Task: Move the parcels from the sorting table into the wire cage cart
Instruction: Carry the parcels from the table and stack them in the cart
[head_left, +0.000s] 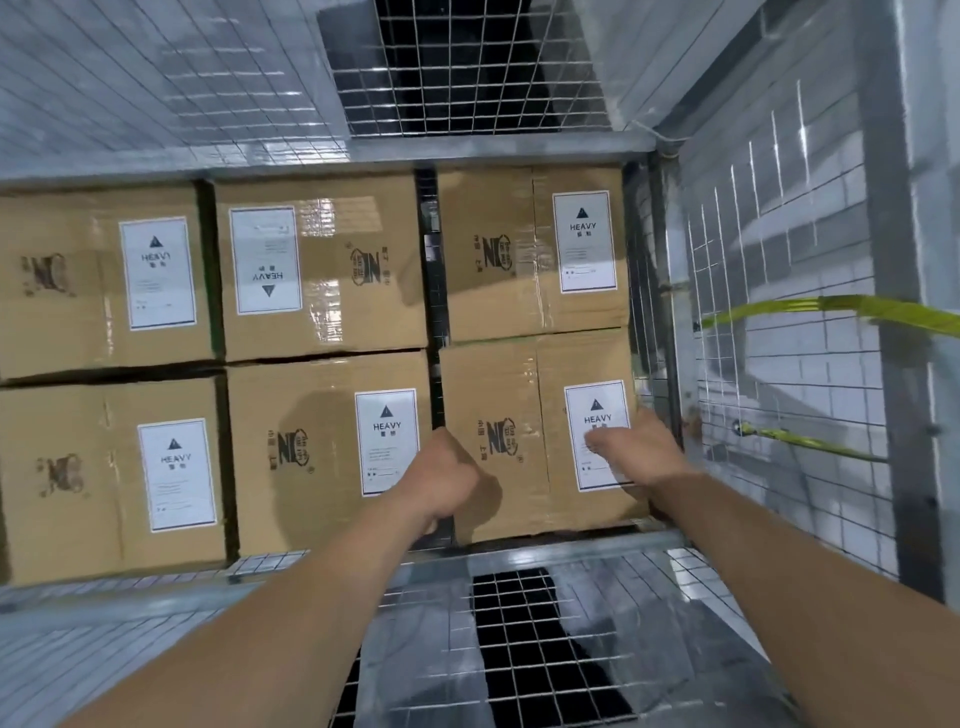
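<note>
Looking down into the wire cage cart (774, 291), I see six brown cardboard parcels lying in two rows of three, each with a white "HEAVY" label on top. On the left, the far-left parcel (67, 280) and the near-left parcel (72, 478) sit tight against each other. In the middle, the far-middle parcel (332, 270) has its label turned upside down, and the near-middle parcel (311, 447) lies just below it. A narrow gap separates the middle column from the right column.

My left hand (441, 478) sits at the left edge of the near-right parcel (514, 441), fingers curled down into that gap over the box's side. My right hand (639, 447) is on the same parcel's right edge, by the cage's mesh wall, with the thumb lying across the HEAVY label (597, 415) and the fingers wrapped over the far side, so both hands are clamped on this box. The far-right parcel (524, 249) touches it from beyond.

Further right, a yellow-green strap (831, 306) runs across the mesh side panel.
</note>
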